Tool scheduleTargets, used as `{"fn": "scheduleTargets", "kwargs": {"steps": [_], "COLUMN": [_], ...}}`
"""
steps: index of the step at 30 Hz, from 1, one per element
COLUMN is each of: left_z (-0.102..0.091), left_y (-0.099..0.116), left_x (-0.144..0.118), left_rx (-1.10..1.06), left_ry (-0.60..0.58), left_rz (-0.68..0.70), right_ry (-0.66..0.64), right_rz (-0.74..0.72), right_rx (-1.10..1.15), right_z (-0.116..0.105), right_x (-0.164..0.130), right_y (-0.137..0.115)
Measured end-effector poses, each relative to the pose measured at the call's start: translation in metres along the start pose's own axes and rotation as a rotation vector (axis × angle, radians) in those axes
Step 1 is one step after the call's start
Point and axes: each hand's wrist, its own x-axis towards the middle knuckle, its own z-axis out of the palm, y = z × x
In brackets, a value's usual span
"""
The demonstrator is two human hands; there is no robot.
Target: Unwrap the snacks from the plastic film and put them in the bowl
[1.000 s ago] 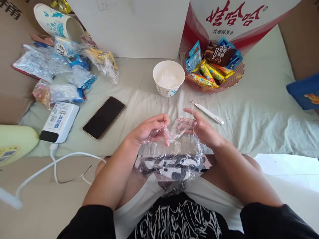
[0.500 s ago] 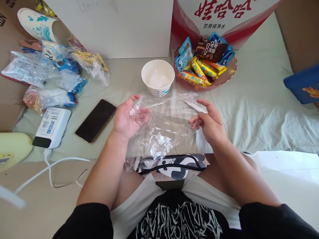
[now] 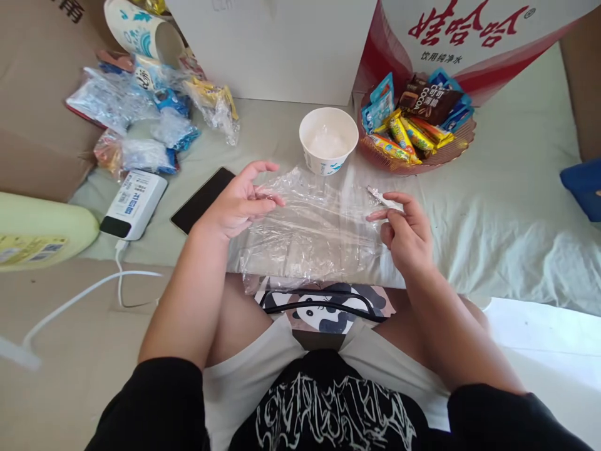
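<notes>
A clear crinkled plastic bag (image 3: 312, 228) lies stretched flat on the pale green sheet in front of me. My left hand (image 3: 239, 200) pinches its left edge with thumb and fingers. My right hand (image 3: 406, 232) grips its right edge, fingers curled. Just beyond the right hand's fingertips lies a thin white pen-like stick (image 3: 382, 199). A panda-print pouch (image 3: 323, 307) rests on my lap below the bag. A white paper bowl (image 3: 328, 139) stands just beyond the bag.
A reddish dish of wrapped snacks (image 3: 417, 134) sits at the back right. A black phone (image 3: 200, 199) and a white power bank (image 3: 134, 203) with cable lie at left. Several plastic-wrapped packets (image 3: 141, 119) are piled at back left. Cardboard boxes stand behind.
The bag was bunched between my hands over my lap; my hands moved apart and forward and spread it flat on the sheet.
</notes>
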Motion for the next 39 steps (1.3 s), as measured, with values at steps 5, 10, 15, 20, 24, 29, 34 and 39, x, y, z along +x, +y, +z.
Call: {"fn": "scheduleTargets", "kwargs": {"steps": [5,10,15,20,24,29,34,39], "left_z": [-0.013,0.010,0.050,0.052,0.033,0.013,0.008,0.000], "left_y": [0.021,0.015,0.001,0.000,0.002,-0.008,-0.017,-0.023], "left_x": [-0.006,0.012,0.023,0.012,0.002,-0.015,-0.025,-0.021], "left_rx": [0.316,-0.016,-0.245,-0.038,0.044,0.160,0.234,0.241], "left_ry": [0.133,0.531,0.411,0.192,0.131,0.018,0.100,0.248], "left_rz": [-0.199,0.151,0.221,0.114,0.182,0.251,0.226,0.268], "right_ry": [-0.106,-0.064,0.137,0.228,0.221,-0.122,-0.174,-0.048], "right_rz": [-0.076,-0.116,-0.164,-0.192,-0.141,0.030,0.058,-0.041], "right_rx": [-0.115,-0.135,-0.038,0.003,0.076,0.083,0.040,0.006], "right_z": [0.002,0.006,0.002,-0.006,-0.013,-0.019,-0.015,-0.014], "right_x": [-0.007,-0.007,-0.001,0.005,0.007,0.008,0.007,0.009], "right_y": [0.003,0.005,0.003,0.001,0.001,0.006,0.006,0.000]}}
